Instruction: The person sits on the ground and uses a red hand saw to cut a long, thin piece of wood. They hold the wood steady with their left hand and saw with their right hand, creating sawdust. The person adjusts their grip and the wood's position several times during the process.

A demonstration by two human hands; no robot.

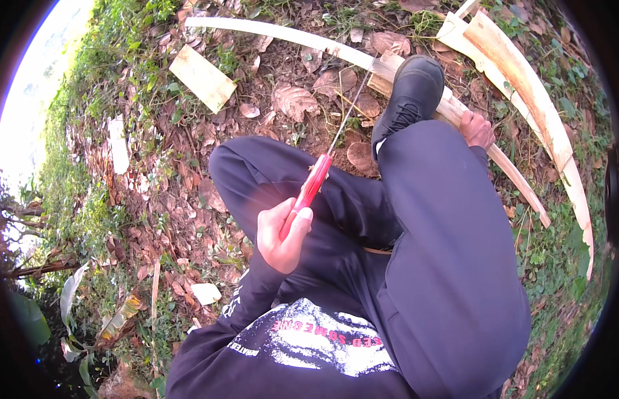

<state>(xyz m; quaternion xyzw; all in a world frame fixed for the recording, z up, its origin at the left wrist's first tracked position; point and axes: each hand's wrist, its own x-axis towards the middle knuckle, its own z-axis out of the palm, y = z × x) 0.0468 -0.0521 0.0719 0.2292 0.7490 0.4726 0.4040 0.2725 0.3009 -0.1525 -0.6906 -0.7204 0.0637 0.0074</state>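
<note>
And the left hand [285, 238] is working with its grip wrapped around a red-handled saw [314, 179], the thin blade slanting up and away, its tip reaching the long wooden strip [454, 110]; whether the edge is biting in, I cannot tell. Over on the far side of the raised knee, the right hand [477, 130] is closing its grip around that same strip, while a black shoe [416, 86] is pressing across the wood just beside it. The strip is lying on leaf-strewn ground [166, 199], with a short pale board [203, 78] resting to the left and split slabs [532, 93] stretching along the right.
</note>
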